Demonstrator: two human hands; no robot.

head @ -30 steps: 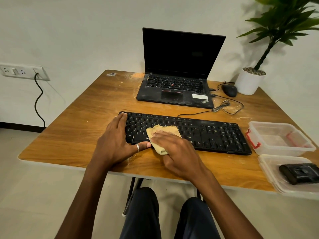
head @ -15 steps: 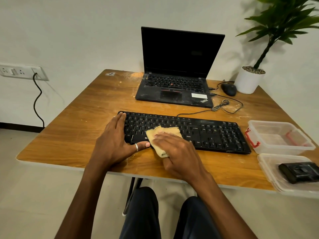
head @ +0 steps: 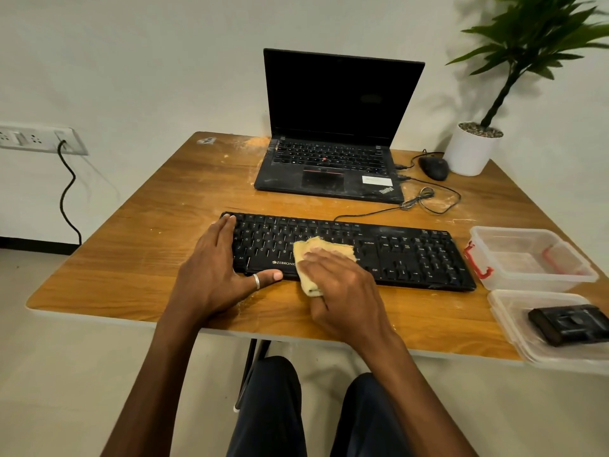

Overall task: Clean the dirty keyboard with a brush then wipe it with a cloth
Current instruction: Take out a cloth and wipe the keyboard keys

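Observation:
A black keyboard (head: 412, 255) lies across the middle of the wooden table (head: 148, 245). My left hand (head: 217, 268) rests flat on the keyboard's left end, fingers straight, thumb with a ring along the front edge. My right hand (head: 342, 288) presses a folded yellow cloth (head: 324, 247) onto the keys near the space bar, with the cloth's lower end tucked under the fingers. A black brush (head: 570, 324) lies in a plastic lid at the right edge.
Behind the keyboard stands an open dusty laptop (head: 333, 159), with a black mouse (head: 433, 168), a coiled cable (head: 425, 199) and a white plant pot (head: 471, 150) to its right. A clear plastic container (head: 527, 258) sits right of the keyboard. Dust specks cover the table.
My right hand and the cloth have slid slightly to the right along the keys. My left hand stays on the keyboard's left end.

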